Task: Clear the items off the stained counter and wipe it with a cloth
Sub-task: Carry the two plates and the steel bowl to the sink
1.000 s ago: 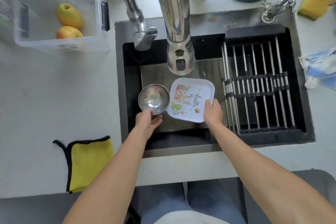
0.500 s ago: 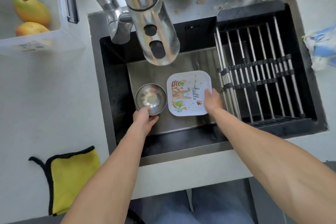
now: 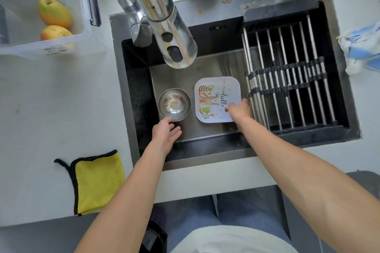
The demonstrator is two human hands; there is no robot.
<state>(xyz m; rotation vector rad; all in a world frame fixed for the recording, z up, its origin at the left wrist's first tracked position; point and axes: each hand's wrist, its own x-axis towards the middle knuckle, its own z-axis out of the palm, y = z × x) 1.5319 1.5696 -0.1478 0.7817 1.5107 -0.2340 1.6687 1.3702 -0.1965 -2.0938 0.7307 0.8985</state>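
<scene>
- Now that the left hand (image 3: 165, 132) has let go, fingers relaxed: steel bowl (image 3: 174, 104) rests in the sink (image 3: 205, 145).
- Right hand (image 3: 239, 110): fingers still pinch the plate (image 3: 217, 99).
- Yellow cloth (image 3: 98, 180): untouched on the bench (image 3: 51, 108); wiping pending.

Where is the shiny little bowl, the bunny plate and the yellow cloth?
shiny bowl (image 3: 174, 104): head view, on its inside bottom.
bunny plate (image 3: 216, 96): head view, on the middle of its printed face.
yellow cloth (image 3: 98, 183): head view, on the middle of its yellow side.

In the sink (image 3: 131, 96) at frame centre, a bowl (image 3: 174, 104) sits left of a plate (image 3: 218, 99); a cloth (image 3: 98, 180) lies lower left on the counter (image 3: 51, 108).
</scene>
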